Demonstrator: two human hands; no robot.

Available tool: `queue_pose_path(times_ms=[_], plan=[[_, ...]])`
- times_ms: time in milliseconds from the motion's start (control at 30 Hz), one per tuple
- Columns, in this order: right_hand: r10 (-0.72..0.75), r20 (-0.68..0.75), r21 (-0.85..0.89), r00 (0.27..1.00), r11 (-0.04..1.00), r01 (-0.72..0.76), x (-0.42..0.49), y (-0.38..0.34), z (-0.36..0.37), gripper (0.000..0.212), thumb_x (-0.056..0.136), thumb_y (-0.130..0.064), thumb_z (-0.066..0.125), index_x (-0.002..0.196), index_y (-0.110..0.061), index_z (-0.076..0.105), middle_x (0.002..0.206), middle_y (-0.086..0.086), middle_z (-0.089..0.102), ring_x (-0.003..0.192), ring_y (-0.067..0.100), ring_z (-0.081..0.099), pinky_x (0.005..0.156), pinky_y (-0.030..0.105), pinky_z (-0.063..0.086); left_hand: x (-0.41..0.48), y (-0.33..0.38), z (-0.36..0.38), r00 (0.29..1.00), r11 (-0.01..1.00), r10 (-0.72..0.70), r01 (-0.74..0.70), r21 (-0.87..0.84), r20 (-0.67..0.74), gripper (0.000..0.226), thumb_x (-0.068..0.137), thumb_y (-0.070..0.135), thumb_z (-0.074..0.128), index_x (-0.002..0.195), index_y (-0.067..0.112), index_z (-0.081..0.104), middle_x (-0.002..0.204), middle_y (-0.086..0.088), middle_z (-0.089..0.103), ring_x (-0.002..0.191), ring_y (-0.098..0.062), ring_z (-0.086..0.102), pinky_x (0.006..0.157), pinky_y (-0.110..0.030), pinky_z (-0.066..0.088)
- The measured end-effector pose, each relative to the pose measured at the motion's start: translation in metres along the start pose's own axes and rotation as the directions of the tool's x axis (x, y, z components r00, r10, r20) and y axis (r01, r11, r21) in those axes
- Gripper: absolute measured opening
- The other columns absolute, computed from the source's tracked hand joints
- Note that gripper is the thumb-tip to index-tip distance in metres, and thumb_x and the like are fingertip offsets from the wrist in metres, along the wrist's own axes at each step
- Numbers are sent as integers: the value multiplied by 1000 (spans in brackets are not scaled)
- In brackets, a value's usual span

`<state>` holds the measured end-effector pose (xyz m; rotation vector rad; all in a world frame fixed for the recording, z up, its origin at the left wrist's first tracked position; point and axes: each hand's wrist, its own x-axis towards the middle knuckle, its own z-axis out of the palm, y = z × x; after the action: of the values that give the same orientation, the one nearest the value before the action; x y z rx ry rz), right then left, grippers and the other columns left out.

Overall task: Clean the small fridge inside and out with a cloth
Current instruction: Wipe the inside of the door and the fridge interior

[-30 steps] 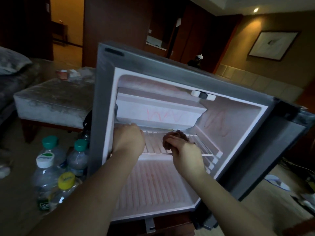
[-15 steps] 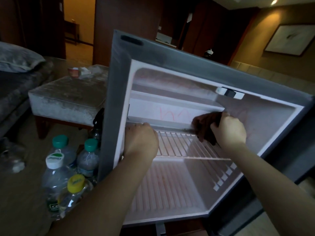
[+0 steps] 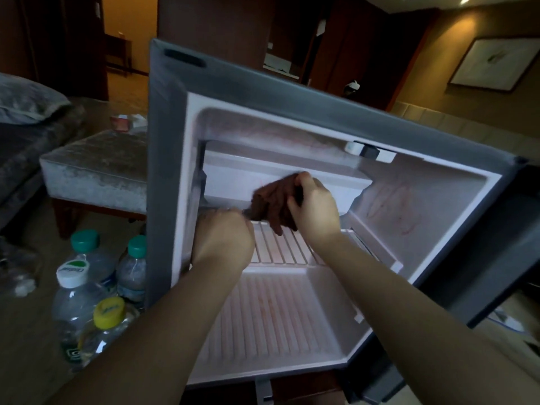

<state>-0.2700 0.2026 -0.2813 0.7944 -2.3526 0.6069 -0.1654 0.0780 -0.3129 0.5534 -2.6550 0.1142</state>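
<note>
**Item: small fridge, door open, interior cleaning under way**

- Cloth: dark brown, bunched, pressed against the front of the freezer flap at the top of the cabinet.
- Right hand: fingers curled round the cloth, holding it to the flap.
- Left hand: at the front left corner of the wire shelf. Its fingers curl out of sight, so a grip on the shelf cannot be confirmed.
- Progress, as judged: early to middle of the inside work. Red scribbles show on the right inner wall, and faint reddish streaks on the ribbed floor. Both appear unwiped. The grey outer casing looks dull and smeared, so the outside is probably not yet done.
- Writing: water bottles stand on the room floor just left of the fridge. One white cap carries a green logo with lettering, and one yellow cap has a script mark — neither is legible. No brand can be read on the fridge.
</note>
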Motion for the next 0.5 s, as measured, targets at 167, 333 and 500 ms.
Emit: queue_pose_path(times_ms=[167,333,500], plan=[[318,-106,-104,942,939,-328,-2,64,-40,31,85,-3,55,116,3,51,103,27,65,94,42,62,72,40,47,-5,0,-5,994,989,107,-106,107,-3,30,95,6,35,110,8,61,106,-10,62,96,-27,61,68,-31,41],[277,-160,0,947,960,-281,-7,45,-26,27,81,2,55,108,2,57,102,24,64,92,39,61,73,36,44,-1,2,2,988,983,146,-150,107,44,37,88,0,35,116,4,59,111,-15,59,101,-34,57,68,-35,35],[-56,-134,144,989,987,75,9,-35,20,24,70,4,65,92,-3,66,94,18,65,82,36,62,74,31,41,2,0,4,999,985,-44,45,-164,9,26,93,16,39,108,9,60,111,-14,64,102,-31,60,81,-32,42]])
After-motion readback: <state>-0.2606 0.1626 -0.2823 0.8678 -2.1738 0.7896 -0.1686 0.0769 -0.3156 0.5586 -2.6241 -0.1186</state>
